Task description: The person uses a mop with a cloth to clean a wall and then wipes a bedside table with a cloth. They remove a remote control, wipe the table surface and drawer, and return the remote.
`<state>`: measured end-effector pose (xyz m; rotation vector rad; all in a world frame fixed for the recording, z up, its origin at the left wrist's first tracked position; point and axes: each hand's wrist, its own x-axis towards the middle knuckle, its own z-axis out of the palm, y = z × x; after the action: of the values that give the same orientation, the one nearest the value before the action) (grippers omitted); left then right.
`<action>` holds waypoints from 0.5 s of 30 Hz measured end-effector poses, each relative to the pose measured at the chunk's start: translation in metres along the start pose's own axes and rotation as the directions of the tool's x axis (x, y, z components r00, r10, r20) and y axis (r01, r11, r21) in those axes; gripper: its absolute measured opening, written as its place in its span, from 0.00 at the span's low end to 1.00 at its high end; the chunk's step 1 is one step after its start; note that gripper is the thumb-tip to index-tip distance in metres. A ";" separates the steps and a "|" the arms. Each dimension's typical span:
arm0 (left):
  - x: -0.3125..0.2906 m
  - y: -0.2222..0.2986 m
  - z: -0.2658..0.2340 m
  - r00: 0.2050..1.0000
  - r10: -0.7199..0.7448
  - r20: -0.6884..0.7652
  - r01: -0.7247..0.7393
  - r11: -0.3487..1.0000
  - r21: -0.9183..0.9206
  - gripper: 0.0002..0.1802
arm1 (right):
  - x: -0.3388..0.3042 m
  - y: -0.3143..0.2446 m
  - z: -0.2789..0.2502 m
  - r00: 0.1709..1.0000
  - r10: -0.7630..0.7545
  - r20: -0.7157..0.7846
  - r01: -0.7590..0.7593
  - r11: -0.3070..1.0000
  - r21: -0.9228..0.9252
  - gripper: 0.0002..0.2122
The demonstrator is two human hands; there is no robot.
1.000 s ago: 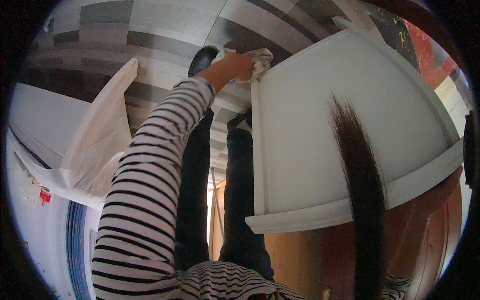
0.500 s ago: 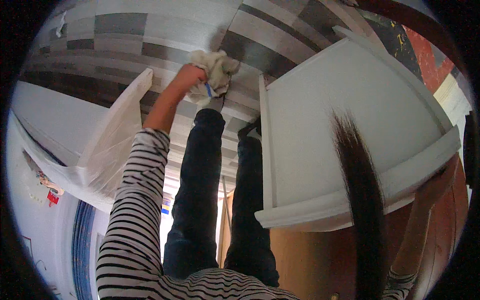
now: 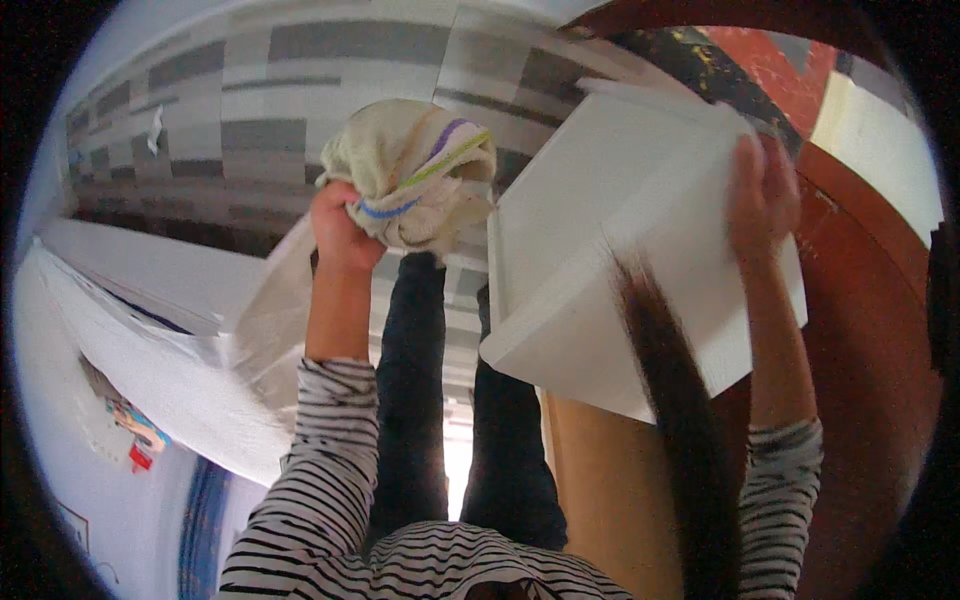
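A beige towel (image 3: 385,150) with blue, green and purple stripes is bunched up in my left hand (image 3: 342,228), whose fingers are closed on it. It hangs above the tiled floor, over my legs. To its right stands a white box-shaped piece of furniture (image 3: 590,250), tilted, with a wide smooth panel toward me. Along its far right side is my right hand (image 3: 762,200), smeared by motion. The fingers point away from me, and I cannot make out whether they grip the edge.
Sheer white fabric (image 3: 275,330) drapes at the left beside a pale flat surface (image 3: 130,270). A reddish-brown wooden surface (image 3: 860,350) curves along the right. Dark hair (image 3: 680,420) hangs in front of the white furniture. A small white scrap (image 3: 156,130) lies on the floor.
My left hand has come nearer with the towel. My right hand has moved up and left from the furniture's near right corner, and the white furniture now shows at a different tilt.
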<state>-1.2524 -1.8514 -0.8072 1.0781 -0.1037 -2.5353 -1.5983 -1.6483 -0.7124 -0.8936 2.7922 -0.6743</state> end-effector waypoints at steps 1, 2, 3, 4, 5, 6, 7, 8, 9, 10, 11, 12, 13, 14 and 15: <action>-0.008 0.001 0.022 0.997 0.049 -0.053 -0.047 0.998 0.050 0.34 | 0.002 0.008 -0.002 0.994 -0.108 -0.002 0.108 0.991 -0.083 0.14; -0.017 0.002 0.044 0.989 0.103 -0.103 -0.093 0.990 0.102 0.35 | 0.001 0.003 -0.003 0.993 -0.099 -0.059 0.094 0.992 -0.084 0.16; -0.024 0.003 0.065 0.975 0.162 -0.150 -0.139 0.978 0.154 0.36 | 0.000 -0.004 -0.002 0.989 -0.090 -0.114 0.080 0.993 -0.084 0.18; -0.029 0.004 0.085 0.972 0.209 -0.103 -0.188 0.965 0.184 0.36 | 0.002 -0.002 -0.003 0.984 -0.131 -0.124 0.122 0.989 -0.085 0.21; -0.035 0.007 0.106 0.967 0.246 -0.061 -0.228 0.950 0.214 0.37 | 0.006 0.000 -0.006 0.978 -0.163 -0.128 0.153 0.984 -0.088 0.23; -0.040 0.008 0.124 0.961 0.276 -0.017 -0.264 0.934 0.239 0.37 | 0.009 -0.001 -0.010 0.971 -0.185 -0.153 0.175 0.982 -0.077 0.26; -0.046 0.011 0.133 0.971 0.235 0.047 -0.239 0.959 0.155 0.36 | 0.010 -0.004 -0.014 0.963 -0.204 -0.176 0.196 0.979 -0.063 0.28; -0.053 0.005 0.156 0.971 0.240 0.016 -0.240 0.960 0.144 0.36 | 0.009 -0.001 -0.017 0.975 -0.152 -0.163 0.158 0.987 0.025 0.31; -0.062 -0.005 0.184 0.970 0.242 -0.013 -0.238 0.962 0.136 0.36 | 0.007 0.003 -0.019 0.984 -0.097 -0.150 0.115 0.987 0.114 0.33; -0.067 -0.015 0.206 0.967 0.250 -0.037 -0.244 0.962 0.126 0.36 | 0.011 0.000 -0.026 0.989 -0.054 -0.141 0.082 0.976 0.203 0.36; -0.074 -0.025 0.218 0.967 0.254 0.036 -0.256 0.955 0.152 0.35 | 0.007 -0.003 -0.036 0.994 0.058 -0.092 -0.002 0.856 0.517 0.39; -0.076 -0.032 0.225 0.973 0.225 0.052 -0.231 0.946 0.230 0.34 | -0.003 -0.016 -0.044 0.991 0.134 -0.009 -0.078 0.624 0.778 0.43; -0.078 -0.039 0.229 0.980 0.191 0.058 -0.200 0.931 0.305 0.33 | -0.018 -0.028 -0.054 0.981 0.172 0.093 -0.144 0.314 0.938 0.46; -0.089 -0.049 0.228 0.986 0.154 0.056 -0.164 0.911 0.378 0.32 | -0.046 -0.039 -0.067 0.970 0.111 0.215 -0.231 0.157 0.960 0.50; -0.094 -0.067 0.234 0.991 0.127 -0.038 -0.091 0.862 0.498 0.30 | -0.068 -0.046 -0.083 0.949 0.030 0.312 -0.313 0.011 0.950 0.53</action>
<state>-1.3792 -1.7733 -0.5930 1.2961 -0.8150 -2.4206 -1.5400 -1.6109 -0.6180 -0.1850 1.3468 -1.9476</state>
